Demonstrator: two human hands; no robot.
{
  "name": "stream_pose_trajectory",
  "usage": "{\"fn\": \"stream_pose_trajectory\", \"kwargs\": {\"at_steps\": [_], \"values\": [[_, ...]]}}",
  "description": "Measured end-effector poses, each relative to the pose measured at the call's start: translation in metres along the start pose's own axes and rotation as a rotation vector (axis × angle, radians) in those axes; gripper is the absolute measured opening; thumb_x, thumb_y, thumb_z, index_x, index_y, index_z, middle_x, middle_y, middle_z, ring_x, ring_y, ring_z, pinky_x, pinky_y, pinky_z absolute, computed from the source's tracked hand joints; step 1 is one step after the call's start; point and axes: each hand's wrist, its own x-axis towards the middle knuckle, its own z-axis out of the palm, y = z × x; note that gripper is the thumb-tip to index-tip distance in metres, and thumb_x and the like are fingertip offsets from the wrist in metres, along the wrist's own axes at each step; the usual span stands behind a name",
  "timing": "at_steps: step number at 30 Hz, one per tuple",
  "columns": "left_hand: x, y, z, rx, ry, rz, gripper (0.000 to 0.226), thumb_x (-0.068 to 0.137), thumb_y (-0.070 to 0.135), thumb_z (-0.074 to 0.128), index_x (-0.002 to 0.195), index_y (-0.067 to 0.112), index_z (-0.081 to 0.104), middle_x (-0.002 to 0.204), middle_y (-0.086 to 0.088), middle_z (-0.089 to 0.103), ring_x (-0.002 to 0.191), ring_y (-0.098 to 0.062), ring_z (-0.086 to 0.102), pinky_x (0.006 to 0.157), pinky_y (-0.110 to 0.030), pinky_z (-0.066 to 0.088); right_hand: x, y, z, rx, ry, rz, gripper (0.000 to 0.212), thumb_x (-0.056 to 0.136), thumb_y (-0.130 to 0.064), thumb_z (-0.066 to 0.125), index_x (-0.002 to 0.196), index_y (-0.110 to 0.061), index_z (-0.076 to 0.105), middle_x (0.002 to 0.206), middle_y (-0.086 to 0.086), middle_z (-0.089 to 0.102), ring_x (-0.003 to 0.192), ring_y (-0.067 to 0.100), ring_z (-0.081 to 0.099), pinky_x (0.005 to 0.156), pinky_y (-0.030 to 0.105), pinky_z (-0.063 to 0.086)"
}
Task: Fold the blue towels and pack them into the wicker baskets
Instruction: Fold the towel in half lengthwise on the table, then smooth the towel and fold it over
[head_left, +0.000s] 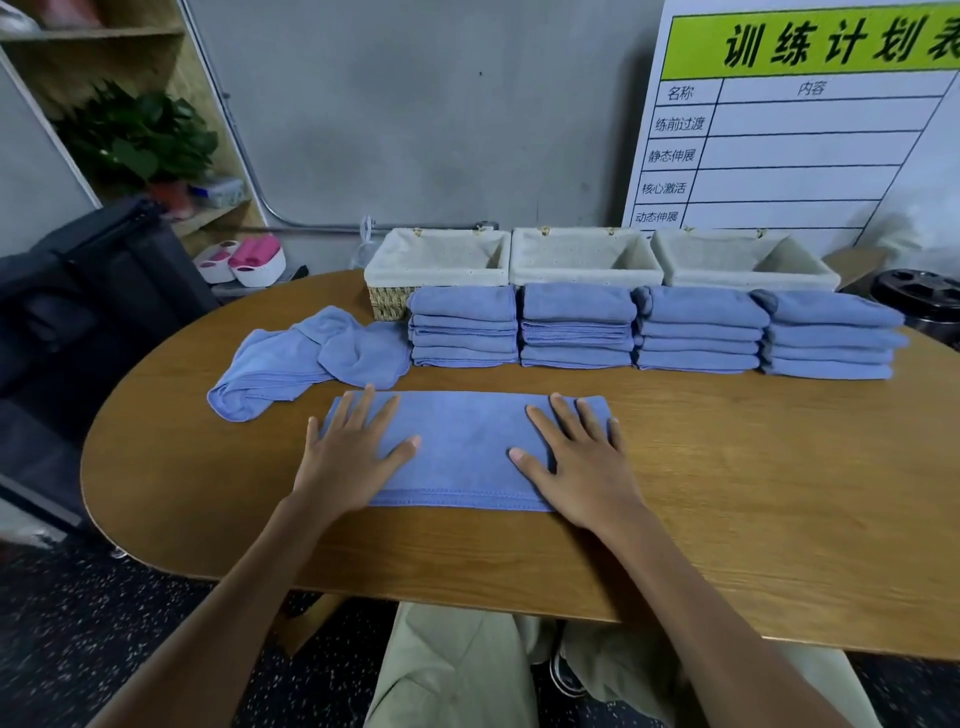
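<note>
Left hand (347, 457) flat on towel (462, 447) | right hand (582, 462) flat too

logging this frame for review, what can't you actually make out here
Head view only:
- Basket floors: the three wicker baskets show only their liners' far inner walls; near rims hide the bottoms.
- Basket fronts: the folded towel stacks cover most wicker.
- Towel under the hands: left hand and right hand cover its ends.
- Rumpled towel: bunched, count unclear.
- Wall chart: cut off by the right edge.
</note>
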Motion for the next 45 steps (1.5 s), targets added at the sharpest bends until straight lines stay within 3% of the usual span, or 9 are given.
{"fn": "stream_pose_trajectory", "kwargs": {"at_steps": [9,12,17,21,26,32,35,41,45], "values": [[0.001,-0.004,-0.001,0.058,-0.057,0.001,0.079,0.093,0.075,0.013,0.160,0.034,0.003,0.168,0.001,-0.010,0.155,-0.022,-0.010,0.121,-0.059,0.002,-0.021,0.029,-0.007,0.061,-0.017,0.182,0.089,0.084,-0.071,-0.008,0.159,-0.023,-0.007,0.166,-0.002,-0.016,0.153,0.021,-0.011,0.124,0.048,-0.002],[0.005,0.006,-0.014,0.249,-0.021,0.075,0.080,0.096,0.068,0.012,0.160,0.021,0.014,0.168,-0.011,0.003,0.155,-0.030,0.003,0.118,-0.063,0.010,-0.036,0.036,-0.009,0.058,0.116,0.307,0.089,0.093,-0.071,0.007,0.154,-0.008,0.023,0.164,0.012,0.015,0.152,0.029,0.013,0.121,0.051,0.011],[0.029,0.105,-0.052,-0.136,0.014,0.472,0.060,0.105,0.053,0.028,0.154,0.020,0.035,0.159,-0.003,0.034,0.143,-0.024,0.036,0.114,-0.042,0.033,-0.040,0.046,-0.025,0.165,0.263,0.281,0.036,0.094,-0.055,0.052,0.110,-0.025,0.064,0.117,0.000,0.055,0.117,0.023,0.050,0.105,0.043,0.034],[0.079,0.216,-0.052,-0.412,-0.247,0.603,0.049,0.105,0.042,0.045,0.151,0.024,0.041,0.152,0.002,0.045,0.137,-0.015,0.044,0.112,-0.036,0.038,-0.038,0.078,-0.047,0.611,0.300,0.266,0.028,0.093,-0.036,0.063,0.072,-0.027,0.046,0.067,-0.007,0.050,0.061,0.008,0.048,0.065,0.028,0.037],[0.117,0.313,-0.036,-0.505,-0.453,0.789,0.032,0.101,0.027,0.059,0.132,0.019,0.061,0.133,0.006,0.061,0.120,-0.007,0.057,0.100,-0.022,0.044,-0.056,0.136,-0.051,0.873,0.432,0.262,0.018,0.093,-0.020,0.066,0.089,-0.024,0.048,0.078,-0.008,0.054,0.067,0.008,0.051,0.061,0.025,0.038],[0.125,0.360,-0.033,-0.639,-0.393,0.864,0.023,0.093,0.022,0.071,0.114,0.015,0.072,0.104,0.014,0.071,0.065,0.015,0.057,0.067,-0.008,0.042,-0.084,0.171,-0.060,0.998,0.484,0.282,0.029,0.091,-0.018,0.071,0.109,-0.017,0.049,0.083,-0.004,0.056,0.066,0.003,0.050,0.057,0.017,0.040],[0.126,0.360,-0.034,-0.711,-0.326,0.857,0.021,0.090,0.018,0.074,0.109,0.011,0.073,0.083,0.025,0.071,0.065,0.016,0.057,0.067,-0.007,0.041,-0.094,0.169,-0.059,1.040,0.509,0.264,0.042,0.089,-0.013,0.072,0.121,-0.021,0.046,0.085,-0.001,0.055,0.065,0.004,0.049,0.054,0.017,0.039],[0.116,0.327,-0.039,-1.011,-0.330,0.700,0.027,0.092,0.021,0.070,0.118,0.015,0.070,0.095,-0.008,0.069,0.055,-0.022,0.056,0.056,-0.030,0.045,-0.092,0.142,-0.058,1.071,0.731,0.239,0.048,0.085,-0.002,0.070,0.123,-0.023,0.051,0.088,-0.005,0.064,0.074,0.004,0.058,0.061,0.015,0.045],[0.103,0.295,-0.061,-1.103,-0.359,0.609,0.022,0.100,0.027,0.059,0.120,0.024,0.067,0.098,-0.008,0.070,0.065,-0.021,0.068,0.057,-0.023,0.053,-0.086,0.106,-0.070,0.987,0.826,0.157,0.045,0.086,-0.003,0.069,0.124,-0.021,0.053,0.090,-0.009,0.066,0.076,0.009,0.061,0.062,0.016,0.047]]}}
